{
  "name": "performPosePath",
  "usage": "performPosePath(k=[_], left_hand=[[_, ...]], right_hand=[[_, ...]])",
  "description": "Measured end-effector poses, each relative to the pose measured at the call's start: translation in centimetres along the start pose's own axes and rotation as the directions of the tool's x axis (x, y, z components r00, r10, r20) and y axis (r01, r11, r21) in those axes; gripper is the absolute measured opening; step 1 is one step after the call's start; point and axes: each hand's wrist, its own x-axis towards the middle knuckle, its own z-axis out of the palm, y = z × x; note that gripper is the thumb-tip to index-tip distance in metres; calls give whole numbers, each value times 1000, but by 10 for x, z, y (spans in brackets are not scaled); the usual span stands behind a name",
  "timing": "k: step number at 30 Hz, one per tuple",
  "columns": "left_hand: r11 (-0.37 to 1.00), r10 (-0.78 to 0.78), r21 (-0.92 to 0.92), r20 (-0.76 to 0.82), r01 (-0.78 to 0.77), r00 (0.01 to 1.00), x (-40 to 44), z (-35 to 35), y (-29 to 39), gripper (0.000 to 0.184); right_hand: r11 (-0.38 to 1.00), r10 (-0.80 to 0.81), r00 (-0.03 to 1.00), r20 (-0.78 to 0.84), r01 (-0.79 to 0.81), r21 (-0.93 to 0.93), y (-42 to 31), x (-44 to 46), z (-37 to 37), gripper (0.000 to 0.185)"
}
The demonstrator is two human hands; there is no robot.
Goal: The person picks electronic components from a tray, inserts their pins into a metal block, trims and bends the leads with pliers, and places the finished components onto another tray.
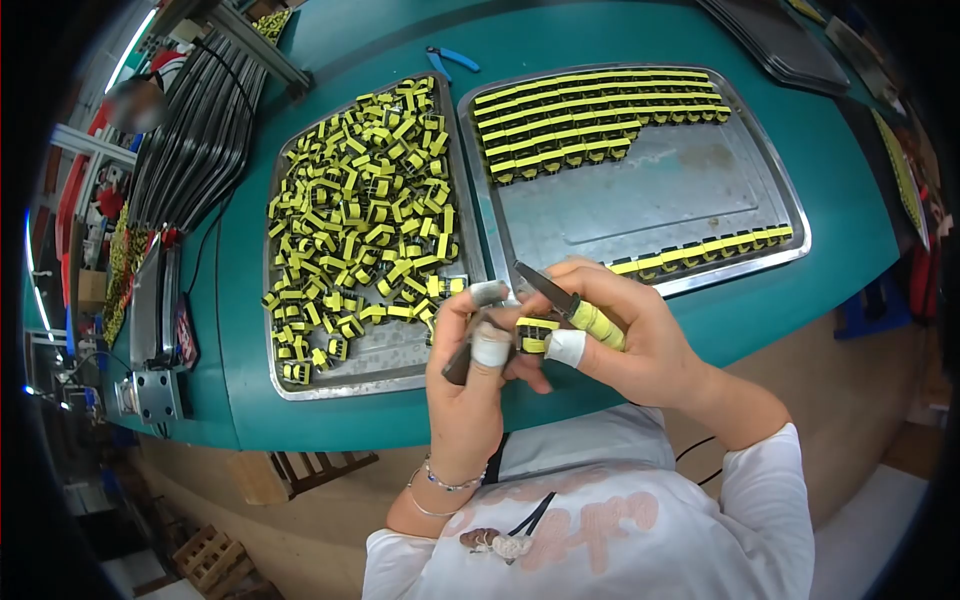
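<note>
My right hand [640, 325] is closed around a dark-bladed knife [590, 318] with yellow wrapping on its handle. Between my hands, at my right thumb, is a yellow and black part [535, 335]. My left hand [468, 365] is closed on a dark tool [458, 362], mostly hidden by the fingers, and its fingertips are close to the part. White tape wraps several fingers. Behind my left hand a metal tray [400, 370] holds a loose heap of yellow and black parts [370, 210]. A second tray [660, 200] holds such parts in neat rows [590, 115].
Blue-handled pliers [455, 60] lie on the green table [540, 32] beyond the trays. Stacked black trays [200, 130] stand at the left, with a metal fixture [157, 396] at the left table edge. More dark trays [780, 45] are at the far right.
</note>
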Motion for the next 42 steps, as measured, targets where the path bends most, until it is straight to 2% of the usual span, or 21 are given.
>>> performPosePath(k=[2,5,6,8,9,10,11,12,16,20,23,26,29,33,36,39,42], left_hand=[[998,55,-37,-84,-59,995,1,-7,-4,49],[898,174,-393,-94,-197,980,8,-9,-4,60],[915,190,-341,-111,-217,975,6,-6,-2,73],[880,217,-420,-65,-224,974,10,1,-1,78],[860,232,-458,-42,-225,972,13,4,-1,81],[900,243,-368,-24,-234,970,13,7,0,91],[905,237,-354,-35,-234,971,14,10,2,93],[911,231,-341,-46,-233,972,14,13,2,94],[938,239,-248,-45,-242,970,12,18,3,99],[959,244,-141,-27,-245,969,12,19,1,100],[961,246,-126,-30,-248,969,11,21,1,102],[931,336,-156,10,-331,942,13,14,-7,91],[935,335,-129,13,-331,942,13,14,-7,92],[948,317,-45,-8,-317,949,11,18,-5,100],[953,297,53,3,-297,955,10,20,-3,109],[949,297,107,17,-298,955,9,21,-3,114],[929,314,177,81,-324,946,11,14,-10,115]], right_hand=[[971,73,997,-35,-63,231,2,-5,7,34],[985,30,998,-56,-20,173,4,-4,10,33],[991,41,996,-73,-31,132,3,-3,13,33],[997,61,993,-102,-55,53,0,0,18,35],[997,-40,993,-112,32,-69,2,2,19,36],[975,-140,984,-111,117,-191,7,5,20,37],[930,-238,966,-98,197,-311,9,7,21,38],[945,-194,975,-112,155,-289,6,6,24,40],[888,-270,960,-79,217,-405,1,8,27,42],[865,-313,946,-91,244,-438,5,7,29,42],[855,-335,939,-81,266,-445,6,7,28,41],[857,-325,943,-72,261,-445,4,6,28,41],[849,-346,935,-79,276,-451,6,7,28,42],[831,-329,943,-52,263,-490,0,6,27,41],[816,-337,940,-50,265,-513,-1,6,28,48],[839,-300,953,-52,237,-490,-5,8,27,36],[825,-308,949,-61,235,-514,-1,4,29,34]])
